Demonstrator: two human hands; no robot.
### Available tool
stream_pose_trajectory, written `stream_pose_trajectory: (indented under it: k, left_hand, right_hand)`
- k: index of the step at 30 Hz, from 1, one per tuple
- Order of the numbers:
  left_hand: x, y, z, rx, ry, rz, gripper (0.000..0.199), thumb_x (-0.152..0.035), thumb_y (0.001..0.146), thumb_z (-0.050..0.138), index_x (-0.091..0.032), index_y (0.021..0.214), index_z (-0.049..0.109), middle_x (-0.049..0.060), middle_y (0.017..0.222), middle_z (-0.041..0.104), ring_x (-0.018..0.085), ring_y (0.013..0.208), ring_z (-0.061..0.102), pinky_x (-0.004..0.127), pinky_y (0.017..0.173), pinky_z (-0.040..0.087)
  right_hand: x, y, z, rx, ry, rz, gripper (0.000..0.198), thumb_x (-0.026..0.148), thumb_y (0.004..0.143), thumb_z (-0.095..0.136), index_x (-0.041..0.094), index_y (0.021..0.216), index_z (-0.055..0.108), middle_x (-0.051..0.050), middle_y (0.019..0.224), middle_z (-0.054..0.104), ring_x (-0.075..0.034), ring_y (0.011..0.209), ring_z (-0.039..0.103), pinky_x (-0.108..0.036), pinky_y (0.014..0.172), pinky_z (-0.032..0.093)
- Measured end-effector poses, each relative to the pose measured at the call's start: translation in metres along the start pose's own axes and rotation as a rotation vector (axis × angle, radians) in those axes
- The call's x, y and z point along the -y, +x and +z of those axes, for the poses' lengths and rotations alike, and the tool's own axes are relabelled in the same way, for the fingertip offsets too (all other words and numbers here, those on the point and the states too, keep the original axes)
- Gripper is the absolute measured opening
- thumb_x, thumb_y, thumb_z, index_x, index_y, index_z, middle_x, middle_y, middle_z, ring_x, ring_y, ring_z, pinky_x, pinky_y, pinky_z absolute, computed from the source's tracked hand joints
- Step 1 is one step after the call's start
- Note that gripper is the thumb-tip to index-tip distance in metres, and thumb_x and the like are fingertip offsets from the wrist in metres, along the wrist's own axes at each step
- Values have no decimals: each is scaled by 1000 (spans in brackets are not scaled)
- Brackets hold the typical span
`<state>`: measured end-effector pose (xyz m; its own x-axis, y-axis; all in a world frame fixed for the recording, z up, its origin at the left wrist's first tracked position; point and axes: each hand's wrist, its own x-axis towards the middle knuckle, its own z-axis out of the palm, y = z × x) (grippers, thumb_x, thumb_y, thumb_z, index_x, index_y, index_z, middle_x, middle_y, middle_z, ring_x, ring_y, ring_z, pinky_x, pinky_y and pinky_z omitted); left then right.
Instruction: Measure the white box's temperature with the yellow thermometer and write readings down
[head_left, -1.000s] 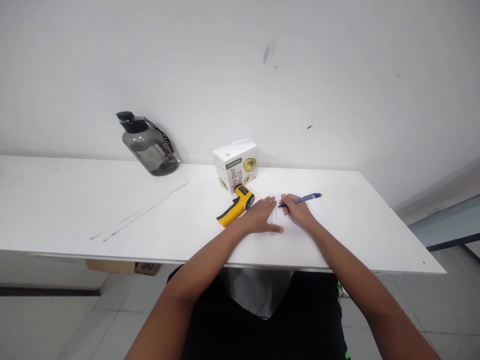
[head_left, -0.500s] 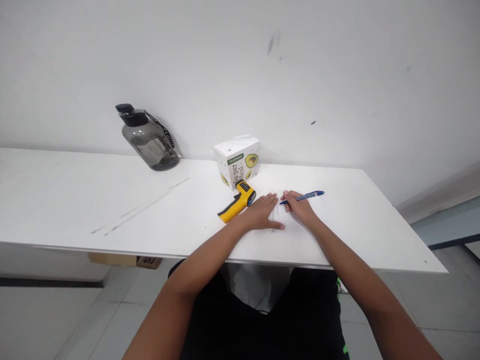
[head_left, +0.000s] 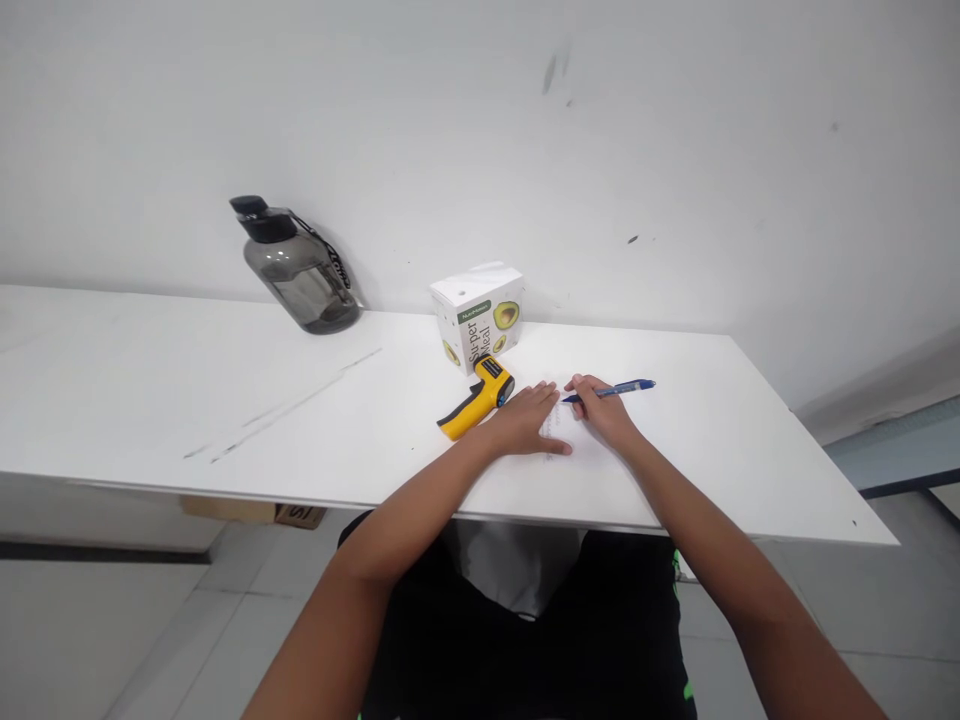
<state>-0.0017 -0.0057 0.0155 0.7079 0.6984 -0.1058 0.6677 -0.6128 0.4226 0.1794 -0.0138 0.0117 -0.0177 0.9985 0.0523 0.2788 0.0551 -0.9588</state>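
A blue pen (head_left: 627,388) is gripped in my right hand (head_left: 598,407), its tip down at a white sheet of paper (head_left: 559,478) that carries small handwriting. My left hand (head_left: 527,421) lies flat on the paper, fingers stretched and thumb apart, holding nothing. Just left of it rests a yellow and black infrared thermometer (head_left: 475,398) on its side. Behind the thermometer stands a white box (head_left: 480,312) printed with avocados. The paper's edges blend into the white table, so its outline is hard to make out.
A grey transparent water bottle (head_left: 300,270) with a black lid stands on the white table (head_left: 225,380) against the wall. Beneath the table at left is a cardboard box (head_left: 240,510). The table's right edge ends beyond my right arm.
The view has shifted slightly. My right hand and the pen stay almost in place at the paper, and my left hand remains flat. Nothing was taken up or let go.
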Motion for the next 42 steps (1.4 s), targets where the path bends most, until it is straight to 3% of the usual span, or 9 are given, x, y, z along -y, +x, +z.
stream_pose_trajectory:
  k: [7, 12, 17, 25, 35, 42]
  left_hand:
    - [2, 1, 3, -22, -9, 20, 106, -77, 72, 47, -11, 149, 17, 15, 156, 13, 27, 144, 8, 40, 116, 11]
    - [3, 1, 2, -77, -36, 61, 107, -76, 70, 51, -21, 150, 6, 9, 156, 19, 27, 144, 14, 42, 115, 16]
    - [4, 2, 3, -84, -16, 55, 107, -77, 70, 51, -23, 151, 5, 9, 155, 20, 27, 143, 16, 42, 114, 16]
    - [6, 3, 6, -64, 38, 40, 106, -80, 70, 44, -17, 150, 13, 12, 156, 18, 26, 144, 14, 40, 115, 12]
    - [0, 1, 3, -103, 95, 32, 97, -79, 74, 41, -19, 148, 22, 14, 154, 23, 30, 141, 21, 44, 112, 17]
    - [-3, 1, 5, -107, 132, 17, 92, -78, 76, 39, -21, 147, 22, 14, 154, 23, 29, 141, 21, 49, 112, 12]
  right_hand:
    - [0, -1, 0, 8, -3, 4, 48, 67, 81, 46, 21, 82, 61, 5, 47, 46, -12, 50, 42, -26, 53, 33]
    - [0, -1, 1, 1, 2, -18, 49, 68, 80, 47, 21, 81, 62, 5, 49, 46, -12, 50, 41, -26, 53, 33]
    - [2, -2, 1, 4, 0, -28, 48, 67, 82, 45, 22, 81, 61, 5, 49, 45, -12, 51, 41, -26, 54, 33]
    - [3, -3, 0, -13, -57, -37, 49, 68, 82, 43, 22, 82, 60, 5, 50, 45, -13, 53, 42, -28, 55, 34]
    - [4, -3, 1, -30, -94, -43, 48, 68, 82, 44, 22, 83, 60, 5, 51, 45, -14, 54, 44, -28, 57, 37]
    - [6, -3, -2, -124, -166, -14, 51, 70, 81, 42, 22, 83, 61, 3, 56, 49, -15, 58, 47, -29, 59, 38]
